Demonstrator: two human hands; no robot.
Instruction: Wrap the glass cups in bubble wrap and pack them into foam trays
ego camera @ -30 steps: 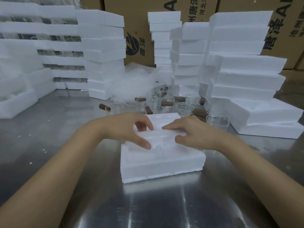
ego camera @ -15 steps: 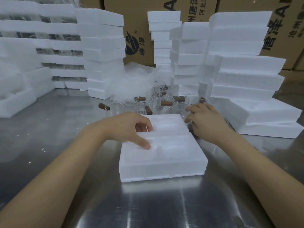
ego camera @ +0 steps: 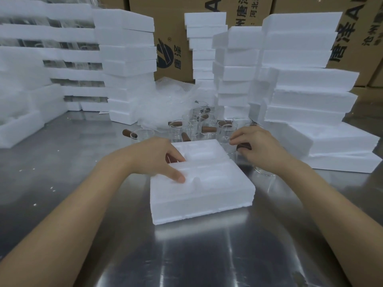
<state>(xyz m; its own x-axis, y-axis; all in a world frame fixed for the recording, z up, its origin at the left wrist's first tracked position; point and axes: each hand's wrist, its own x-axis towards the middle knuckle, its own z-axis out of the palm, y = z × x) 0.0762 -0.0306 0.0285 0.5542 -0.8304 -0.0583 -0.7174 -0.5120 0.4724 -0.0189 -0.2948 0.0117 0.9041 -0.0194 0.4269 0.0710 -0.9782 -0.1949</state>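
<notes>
— White foam, that tray point(ego camera: 202, 195) in the middle: what's in it?

— Nothing I can make out. It lies flat on the steel table point(ego camera: 186, 255), its moulded pockets showing only white foam. The left hand point(ego camera: 159, 160) rests on its near-left top, fingers spread and pressing down, the forefinger tip at the edge of a pocket.

— And the other hand?

— The right hand point(ego camera: 259, 149) is off the tray, just beside its far-right corner, its fingers curled round a glass cup point(ego camera: 243, 149) by the brown handle. The glass base shows below the wrist, on the table or very close above it; I cannot tell which.

— Where are the rest of the cups?

— Clustered just behind the tray: clear glass cups point(ego camera: 199, 125) with brown stub handles, upright, some touching. One point(ego camera: 143, 134) stands a little apart on the left.

— Any wrap?

— A heap of bubble wrap point(ego camera: 165, 104) lies behind the cups, against the stacks.

— The stacks?

— Foam trays piled high on the right point(ego camera: 306, 79), centre point(ego camera: 207, 48) and left point(ego camera: 128, 59). Far left, further stacks point(ego camera: 62, 65) show something clear and glassy between layers, too blurred to name. Printed cardboard cartons point(ego camera: 176, 27) stand behind everything.
</notes>
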